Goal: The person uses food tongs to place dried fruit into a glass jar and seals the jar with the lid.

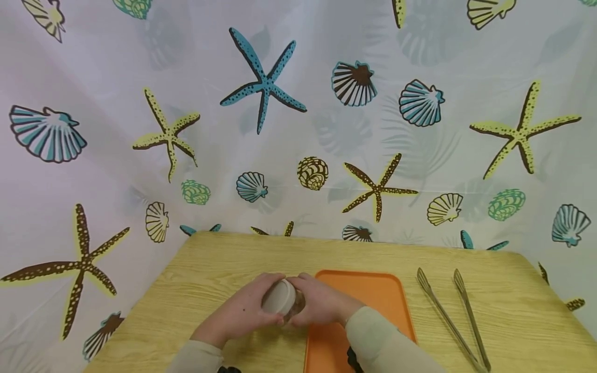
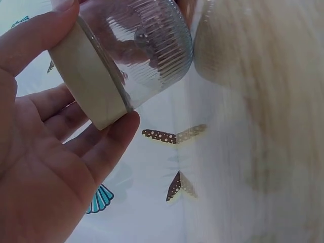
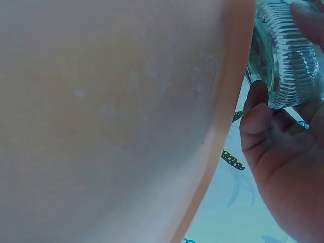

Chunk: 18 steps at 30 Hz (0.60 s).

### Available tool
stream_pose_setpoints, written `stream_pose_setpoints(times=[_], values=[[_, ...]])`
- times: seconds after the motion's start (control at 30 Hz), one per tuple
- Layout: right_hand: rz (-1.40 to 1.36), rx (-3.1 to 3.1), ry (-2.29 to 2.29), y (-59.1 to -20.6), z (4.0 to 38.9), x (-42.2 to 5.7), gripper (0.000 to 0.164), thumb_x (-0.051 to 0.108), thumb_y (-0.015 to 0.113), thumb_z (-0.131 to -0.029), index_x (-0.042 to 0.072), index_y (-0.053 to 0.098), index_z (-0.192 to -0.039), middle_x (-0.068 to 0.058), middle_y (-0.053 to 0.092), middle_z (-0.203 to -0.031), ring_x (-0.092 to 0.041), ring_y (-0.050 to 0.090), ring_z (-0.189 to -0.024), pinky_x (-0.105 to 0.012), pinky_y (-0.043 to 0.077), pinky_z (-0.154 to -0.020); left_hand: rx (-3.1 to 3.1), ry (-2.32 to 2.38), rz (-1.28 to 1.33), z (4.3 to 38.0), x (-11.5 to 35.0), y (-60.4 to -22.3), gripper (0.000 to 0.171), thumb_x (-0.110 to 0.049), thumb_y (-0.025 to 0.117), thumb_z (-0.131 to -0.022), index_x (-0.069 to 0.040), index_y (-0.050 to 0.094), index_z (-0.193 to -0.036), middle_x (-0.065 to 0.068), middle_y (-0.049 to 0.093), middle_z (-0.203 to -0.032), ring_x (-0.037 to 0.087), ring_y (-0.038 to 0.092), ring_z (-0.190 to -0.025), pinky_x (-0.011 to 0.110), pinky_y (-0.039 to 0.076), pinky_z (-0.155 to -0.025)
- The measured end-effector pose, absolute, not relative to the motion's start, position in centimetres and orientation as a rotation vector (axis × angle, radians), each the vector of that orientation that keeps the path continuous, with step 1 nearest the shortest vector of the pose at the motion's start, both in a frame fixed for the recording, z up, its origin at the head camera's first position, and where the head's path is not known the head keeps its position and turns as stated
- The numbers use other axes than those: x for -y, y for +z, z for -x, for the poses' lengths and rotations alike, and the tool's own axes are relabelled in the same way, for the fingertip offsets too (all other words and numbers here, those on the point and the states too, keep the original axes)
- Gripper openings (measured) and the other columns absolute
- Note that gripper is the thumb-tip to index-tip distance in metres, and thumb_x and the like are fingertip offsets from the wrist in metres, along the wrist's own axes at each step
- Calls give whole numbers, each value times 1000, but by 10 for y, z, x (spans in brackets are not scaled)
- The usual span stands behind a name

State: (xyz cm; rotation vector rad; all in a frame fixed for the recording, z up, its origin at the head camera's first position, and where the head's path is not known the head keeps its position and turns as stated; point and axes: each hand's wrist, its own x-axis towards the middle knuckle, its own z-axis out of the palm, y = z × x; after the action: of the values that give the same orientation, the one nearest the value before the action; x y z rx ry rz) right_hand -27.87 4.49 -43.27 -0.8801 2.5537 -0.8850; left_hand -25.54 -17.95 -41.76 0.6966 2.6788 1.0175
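A ribbed clear glass jar [image 2: 152, 40] with a whitish lid [image 1: 281, 296] is held between both hands just left of the tray, tilted with its lid toward the left. My left hand [image 1: 249, 311] grips the lid, thumb on one side and fingers on the other, as the left wrist view shows. Around the glass body curls my right hand [image 1: 322, 301]; in the right wrist view its thumb and fingers hold the ribbed side. No contents can be made out through the glass.
An orange tray [image 1: 373, 287] lies on the wood-patterned table [image 1: 224, 259], partly under the right forearm. Metal tongs [image 1: 468, 305] rest spread to its right. Behind the table hangs a white curtain [image 1: 298, 134] printed with starfish and shells.
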Motion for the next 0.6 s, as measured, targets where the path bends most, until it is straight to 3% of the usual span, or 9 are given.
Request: stream_pose_setpoints(times=[0.23, 0.37, 0.6], values=[[779, -2601, -848, -432, 279, -46, 83, 37, 90, -76, 19, 51, -147, 7, 52, -122, -13, 53, -110, -38, 49, -97, -2635, 1076, -659, 256, 180, -424, 97, -35, 87, -80, -8, 34, -157, 12, 40, -153, 28, 48, -127, 52, 46, -99], [758, -2675, -737, -435, 278, -48, 82, 45, 91, -72, 17, 57, -141, 7, 50, -112, -14, 48, -106, -35, 49, -94, -2621, 1104, -615, 255, 179, -428, 97, -35, 88, -80, -7, 35, -156, 14, 38, -156, 32, 43, -136, 56, 40, -106], [759, -2701, -670, -438, 280, -50, 80, 49, 91, -71, 16, 60, -137, 7, 49, -109, -14, 45, -104, -33, 49, -91, -2620, 1093, -578, 256, 178, -430, 96, -37, 88, -79, -9, 38, -155, 13, 41, -155, 31, 45, -135, 56, 41, -106]])
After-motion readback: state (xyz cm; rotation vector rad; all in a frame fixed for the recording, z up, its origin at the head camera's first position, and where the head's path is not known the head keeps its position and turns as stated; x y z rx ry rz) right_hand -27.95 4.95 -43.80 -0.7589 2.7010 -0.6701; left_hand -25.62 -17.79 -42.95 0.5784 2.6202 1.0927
